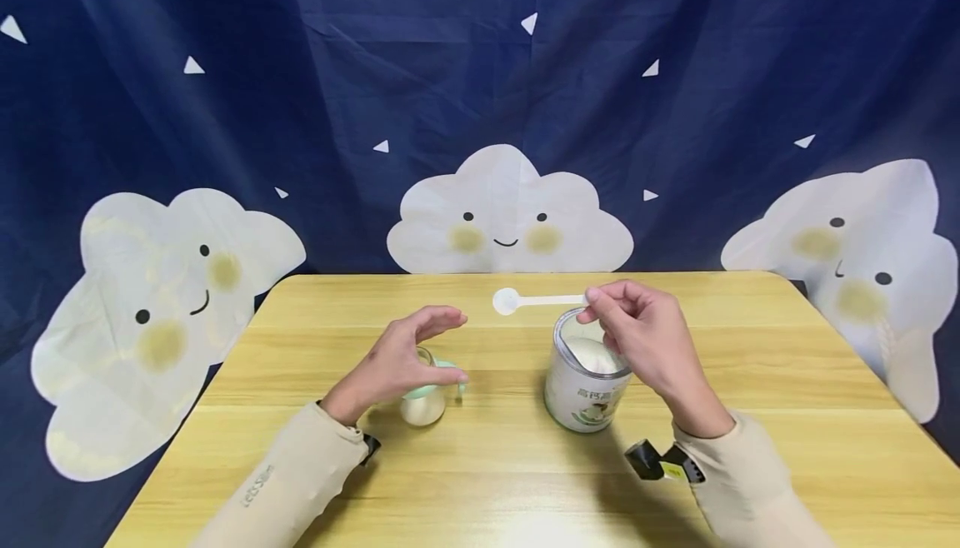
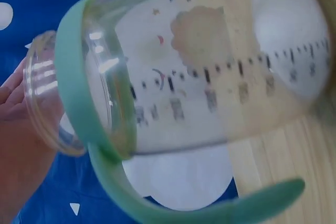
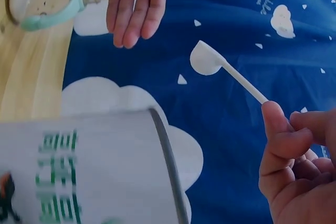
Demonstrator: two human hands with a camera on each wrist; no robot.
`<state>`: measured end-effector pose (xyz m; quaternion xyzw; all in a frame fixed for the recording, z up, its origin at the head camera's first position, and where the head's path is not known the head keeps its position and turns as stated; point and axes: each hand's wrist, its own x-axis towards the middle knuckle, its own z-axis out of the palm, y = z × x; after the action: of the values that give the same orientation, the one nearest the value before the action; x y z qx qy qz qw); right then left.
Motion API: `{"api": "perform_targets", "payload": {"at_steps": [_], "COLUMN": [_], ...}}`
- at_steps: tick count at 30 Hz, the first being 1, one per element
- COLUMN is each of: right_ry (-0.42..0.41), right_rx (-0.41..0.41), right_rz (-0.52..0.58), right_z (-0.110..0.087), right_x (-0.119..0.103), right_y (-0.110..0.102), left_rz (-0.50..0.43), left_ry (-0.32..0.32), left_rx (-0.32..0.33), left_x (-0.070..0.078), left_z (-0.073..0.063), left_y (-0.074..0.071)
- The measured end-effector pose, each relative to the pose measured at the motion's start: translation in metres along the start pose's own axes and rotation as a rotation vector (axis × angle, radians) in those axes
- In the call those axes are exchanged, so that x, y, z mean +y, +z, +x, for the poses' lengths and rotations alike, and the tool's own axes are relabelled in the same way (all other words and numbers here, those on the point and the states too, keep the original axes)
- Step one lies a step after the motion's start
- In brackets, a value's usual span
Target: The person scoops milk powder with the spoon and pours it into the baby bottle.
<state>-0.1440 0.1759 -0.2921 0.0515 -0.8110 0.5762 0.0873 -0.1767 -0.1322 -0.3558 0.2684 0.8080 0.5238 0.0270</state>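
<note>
My right hand (image 1: 651,336) pinches the handle end of a white measuring scoop (image 1: 506,301) between thumb and fingers. The scoop is held level above the table, its bowl pointing left, toward my left hand. Under the right hand stands an uncovered milk powder can (image 1: 583,398), with pale powder (image 1: 592,354) inside. To the left, a clear baby bottle (image 2: 210,129) with a mint-green collar and handle (image 2: 199,213) stands upright without a lid, white powder (image 2: 289,30) at its bottom. My left hand (image 1: 397,358) hovers at the bottle's mouth, fingers extended and spread from the thumb, partly covering it in the head view.
Both containers stand on a light wood-grain table (image 1: 495,448). Behind the table's far edge hangs a dark blue curtain (image 1: 450,73) with smiling white clouds. Each wrist carries a small black camera (image 1: 643,460).
</note>
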Motion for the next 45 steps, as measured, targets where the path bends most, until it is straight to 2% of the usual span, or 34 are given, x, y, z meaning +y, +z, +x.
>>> {"api": "perform_targets", "payload": {"at_steps": [7,14,23,31,38,45], "right_ry": [-0.004,-0.007,0.028,0.034,0.041,0.051], "right_rx": [0.01,0.029,0.041,0.042,0.04,0.044], "right_rz": [-0.073,-0.1,-0.095,-0.113,-0.137,-0.155], "right_z": [-0.002,-0.005,-0.008,-0.01,-0.013,-0.016], "right_x": [0.011,0.019,0.025,0.03,0.031,0.034], "right_y": [-0.014,-0.03,-0.05,-0.061,-0.067,-0.072], "left_rz": [-0.024,-0.055,-0.083,-0.101,-0.081,-0.081], "left_ry": [0.003,0.044,0.019,0.038,0.04,-0.001], "left_rx": [-0.015,-0.025,-0.049,-0.068,-0.071,-0.086], "left_x": [0.003,0.007,0.015,0.018,0.018,0.019], "left_z": [0.007,0.014,0.02,0.025,0.03,0.034], "left_y": [0.009,0.019,0.029,0.039,0.05,0.061]}}
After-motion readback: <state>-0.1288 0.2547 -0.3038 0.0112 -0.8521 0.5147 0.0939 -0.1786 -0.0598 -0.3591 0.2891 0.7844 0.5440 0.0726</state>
